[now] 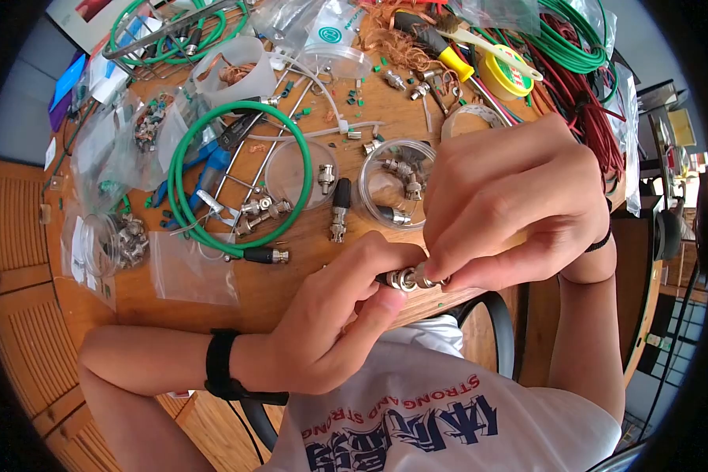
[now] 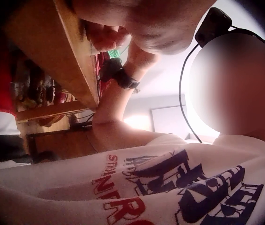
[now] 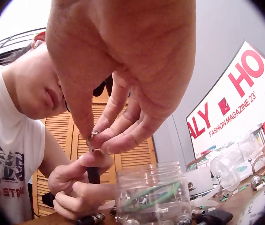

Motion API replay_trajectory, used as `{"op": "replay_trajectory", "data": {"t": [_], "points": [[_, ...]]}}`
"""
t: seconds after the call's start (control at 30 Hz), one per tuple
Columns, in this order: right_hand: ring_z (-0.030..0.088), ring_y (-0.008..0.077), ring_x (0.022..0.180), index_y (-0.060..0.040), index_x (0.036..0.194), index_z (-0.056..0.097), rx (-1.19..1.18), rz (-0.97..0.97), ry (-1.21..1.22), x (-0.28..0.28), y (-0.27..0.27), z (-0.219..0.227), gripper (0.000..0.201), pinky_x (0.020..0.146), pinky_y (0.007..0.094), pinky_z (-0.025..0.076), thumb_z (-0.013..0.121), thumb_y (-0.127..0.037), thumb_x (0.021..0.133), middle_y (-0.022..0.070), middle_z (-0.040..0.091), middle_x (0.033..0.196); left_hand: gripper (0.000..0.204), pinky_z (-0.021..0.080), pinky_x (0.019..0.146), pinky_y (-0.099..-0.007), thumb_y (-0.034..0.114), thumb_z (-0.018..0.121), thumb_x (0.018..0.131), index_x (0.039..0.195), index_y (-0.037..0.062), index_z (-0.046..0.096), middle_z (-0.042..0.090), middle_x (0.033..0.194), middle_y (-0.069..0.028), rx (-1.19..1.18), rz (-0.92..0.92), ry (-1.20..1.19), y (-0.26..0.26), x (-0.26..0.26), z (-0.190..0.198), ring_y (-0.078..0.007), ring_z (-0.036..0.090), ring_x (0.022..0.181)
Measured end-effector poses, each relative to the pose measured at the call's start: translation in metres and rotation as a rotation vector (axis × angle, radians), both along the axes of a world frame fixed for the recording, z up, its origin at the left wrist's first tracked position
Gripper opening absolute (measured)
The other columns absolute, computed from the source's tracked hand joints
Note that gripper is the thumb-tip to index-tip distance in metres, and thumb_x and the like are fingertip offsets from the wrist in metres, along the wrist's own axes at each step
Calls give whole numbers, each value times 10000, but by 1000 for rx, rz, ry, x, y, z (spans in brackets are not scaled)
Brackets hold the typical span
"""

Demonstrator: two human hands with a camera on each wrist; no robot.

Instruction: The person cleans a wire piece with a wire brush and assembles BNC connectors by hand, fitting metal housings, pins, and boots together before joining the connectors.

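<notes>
Close above the table's front edge, my left hand (image 1: 322,326) pinches a silver BNC connector (image 1: 402,279) between thumb and forefinger. Its black boot (image 3: 93,175) shows upright between the left fingers in the right wrist view. My right hand (image 1: 519,204) comes from the other side, thumb and forefinger pinching a small silver metal fitting (image 1: 424,276) right at the connector's end. A second connector with a black boot (image 1: 341,206) lies on the table beyond the left hand. In the left wrist view the held pieces are hidden.
A clear round jar (image 1: 362,193) with connectors stands behind the hands. Left of it lie a green coiled cable (image 1: 175,173), loose metal connectors (image 1: 263,212) and a flat plastic bag (image 1: 193,271). Farther back are a yellow-handled tool (image 1: 455,65), a yellow tin (image 1: 492,77) and red cables (image 1: 598,141).
</notes>
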State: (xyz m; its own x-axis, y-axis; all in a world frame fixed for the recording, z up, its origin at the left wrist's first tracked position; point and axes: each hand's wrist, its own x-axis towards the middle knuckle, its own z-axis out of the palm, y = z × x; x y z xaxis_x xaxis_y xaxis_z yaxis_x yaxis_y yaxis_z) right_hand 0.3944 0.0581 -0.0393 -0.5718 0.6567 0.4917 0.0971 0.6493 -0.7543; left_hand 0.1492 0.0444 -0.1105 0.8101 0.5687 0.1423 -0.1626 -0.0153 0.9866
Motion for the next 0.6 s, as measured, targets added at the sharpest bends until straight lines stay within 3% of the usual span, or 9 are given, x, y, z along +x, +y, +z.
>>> {"op": "replay_trajectory", "data": {"t": [0.03, 0.17, 0.23, 0.27, 0.33, 0.6], "points": [[675, 218, 681, -9, 860, 797, -1, -2, -22, 0, 0, 0, 120, 602, 322, 519, 888, -36, 786, 95, 723, 771, 311, 531, 758, -306, 59, 497, 1076, 1375, -25, 516, 623, 1154, -157, 97, 29, -27, 0, 1, -2, -195, 653, 902], [684, 246, 697, 0, 883, 792, -32, -21, -49, 3, 1, 0, 122, 617, 334, 527, 872, -19, 793, 109, 730, 803, 321, 564, 803, -301, 89, 551, 1078, 1373, -30, 511, 661, 1208, -168, 91, 43, 22, 2, -1, 0, -178, 691, 1016], [691, 250, 708, 3, 898, 790, -46, -8, -79, 5, 3, 0, 131, 625, 336, 531, 870, -17, 795, 113, 732, 814, 328, 582, 843, -305, 100, 599, 1066, 1351, -37, 510, 695, 1199, -168, -75, 88, -26, -1, 1, 0, -173, 712, 1049], [699, 254, 720, 5, 912, 789, -59, 4, -110, 7, 4, 0, 140, 632, 338, 534, 868, -15, 797, 117, 735, 824, 328, 582, 843, -305, 100, 599, 1066, 1351, -37, 510, 695, 1199, -168, -77, 90, -25, 0, 1, 1, -173, 712, 1049], [705, 257, 726, 5, 919, 788, -59, 3, -133, 10, 6, 1, 149, 640, 342, 537, 869, -16, 796, 118, 739, 829, 257, 492, 885, -285, 93, 496, 1109, 1301, -62, 427, 651, 1049, -143, -90, 18, 8, 2, -1, 4, -143, 652, 944], [714, 257, 713, -10, 910, 794, -49, -12, -210, 9, 7, 0, 152, 658, 356, 533, 881, -60, 796, 104, 749, 831, 205, 513, 777, -256, 74, 507, 1101, 1228, -86, 525, 692, 1047, -140, -60, 34, 124, 2, -5, 7, -133, 697, 899]]}}
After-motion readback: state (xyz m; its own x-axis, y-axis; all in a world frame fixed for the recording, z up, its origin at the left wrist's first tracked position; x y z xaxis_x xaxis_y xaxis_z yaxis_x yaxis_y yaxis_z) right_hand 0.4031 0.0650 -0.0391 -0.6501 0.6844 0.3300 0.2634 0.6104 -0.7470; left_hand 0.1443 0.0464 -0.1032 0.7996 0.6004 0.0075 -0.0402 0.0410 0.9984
